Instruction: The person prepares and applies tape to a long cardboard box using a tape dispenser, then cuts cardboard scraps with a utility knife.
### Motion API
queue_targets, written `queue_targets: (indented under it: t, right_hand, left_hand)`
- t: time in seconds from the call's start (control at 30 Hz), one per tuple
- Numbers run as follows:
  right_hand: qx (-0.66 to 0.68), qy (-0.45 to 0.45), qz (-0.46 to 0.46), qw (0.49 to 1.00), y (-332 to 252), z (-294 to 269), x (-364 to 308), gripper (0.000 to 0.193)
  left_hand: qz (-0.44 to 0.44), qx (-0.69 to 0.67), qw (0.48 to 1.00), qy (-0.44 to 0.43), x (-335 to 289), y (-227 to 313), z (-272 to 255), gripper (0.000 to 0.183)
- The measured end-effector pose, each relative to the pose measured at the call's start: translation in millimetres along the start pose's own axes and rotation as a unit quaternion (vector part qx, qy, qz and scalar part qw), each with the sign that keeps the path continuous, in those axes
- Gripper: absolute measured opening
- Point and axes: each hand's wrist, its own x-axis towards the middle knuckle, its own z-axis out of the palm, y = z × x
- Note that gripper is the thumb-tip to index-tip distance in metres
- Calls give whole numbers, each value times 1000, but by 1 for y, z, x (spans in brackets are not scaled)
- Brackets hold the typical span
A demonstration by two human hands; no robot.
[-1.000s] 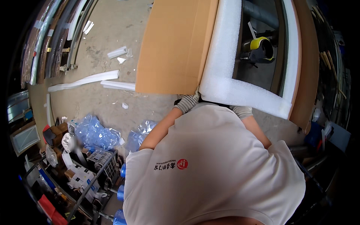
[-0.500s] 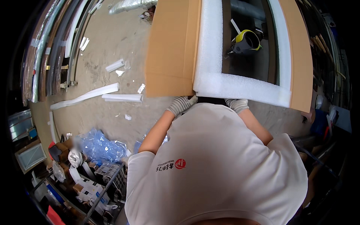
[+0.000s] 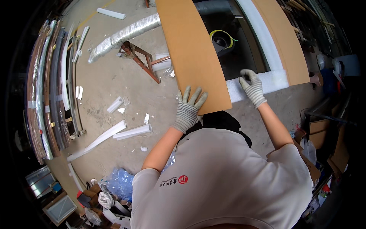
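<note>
A long brown cardboard sheet (image 3: 194,57) lies over the left side of a framed panel with a dark middle (image 3: 240,45), hiding the foam there. My left hand (image 3: 187,108), in a striped grey glove, rests on the sheet's near left corner with its fingers spread. My right hand (image 3: 252,87), gloved alike, hovers above the near white foam strip (image 3: 274,81), its fingers loosely curled, a gap at the thumb and nothing visible in it. A round yellow and black tool (image 3: 222,40), perhaps a tape dispenser, lies on the dark middle.
Another cardboard strip (image 3: 282,42) edges the panel's right side. A brown trestle (image 3: 143,63) and a plastic-wrapped roll (image 3: 126,36) stand beyond at left. Foam scraps (image 3: 131,131) litter the floor. Wrapped long profiles (image 3: 47,87) line the far left; blue plastic film (image 3: 118,183) lies near left.
The left cardboard has folded inward over the left foam strip. My left hand has come up onto it; my right hand has risen from the near edge to above the foam. The view has shifted.
</note>
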Motion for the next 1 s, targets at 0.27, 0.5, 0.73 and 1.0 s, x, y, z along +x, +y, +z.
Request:
queue_targets:
  t: [0.27, 0.5, 0.73, 1.0]
  right_hand:
    - [-383, -81, -232, 891, -69, 24, 128, 43]
    - [201, 26, 161, 966, -77, -78, 45, 48]
    - [482, -104, 173, 853, -127, 7, -96, 60]
    - [428, -58, 165, 887, -120, 56, -118, 48]
  left_hand:
    - [26, -36, 999, 0, -7, -11, -10, 100]
    - [74, 22, 994, -82, 44, -13, -17, 63]
    - [149, -342, 923, -96, 122, -49, -17, 44]
    - [-95, -533, 789, -290, 114, 1, -128, 39]
